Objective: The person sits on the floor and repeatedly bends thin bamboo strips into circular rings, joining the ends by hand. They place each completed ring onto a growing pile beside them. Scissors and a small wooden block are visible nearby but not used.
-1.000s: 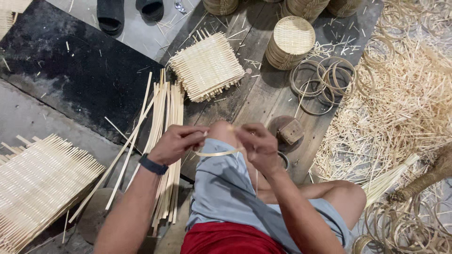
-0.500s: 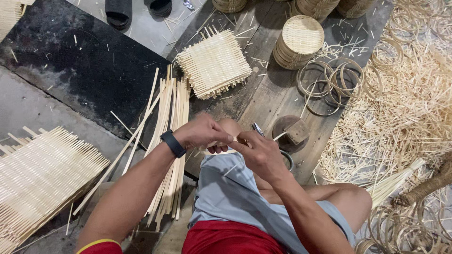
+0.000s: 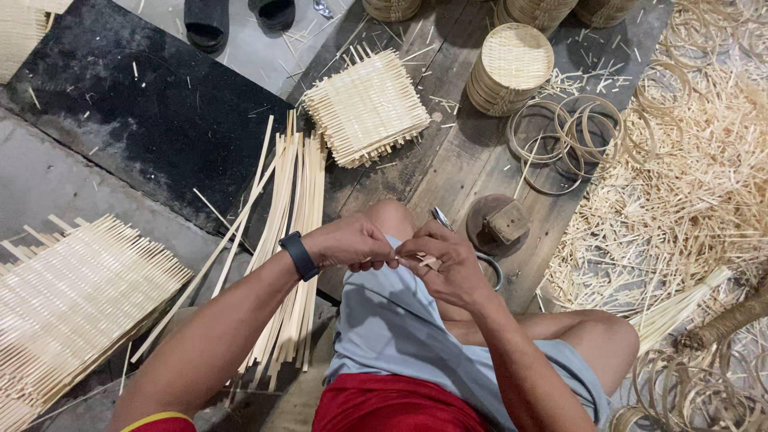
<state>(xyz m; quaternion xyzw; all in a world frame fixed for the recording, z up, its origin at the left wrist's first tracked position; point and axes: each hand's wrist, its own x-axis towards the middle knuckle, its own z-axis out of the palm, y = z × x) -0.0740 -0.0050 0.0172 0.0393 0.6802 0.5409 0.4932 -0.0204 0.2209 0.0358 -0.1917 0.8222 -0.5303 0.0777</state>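
Above the raised knee, the left hand [image 3: 352,242] and right hand [image 3: 448,260] meet, fingers pinched on a thin bamboo strip [image 3: 422,262], seemingly bending it; its long axis looks to run left-right between them, though mostly hidden. Next calls for a firm, even grip. Beyond lie loose slats [image 3: 292,232], woven mats [image 3: 366,108] and hoops [image 3: 572,136].

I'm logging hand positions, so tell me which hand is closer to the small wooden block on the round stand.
Right. The right hand is just beside the wooden block, down and to its left; the left hand lies farther off, beyond the right hand and over the knee.
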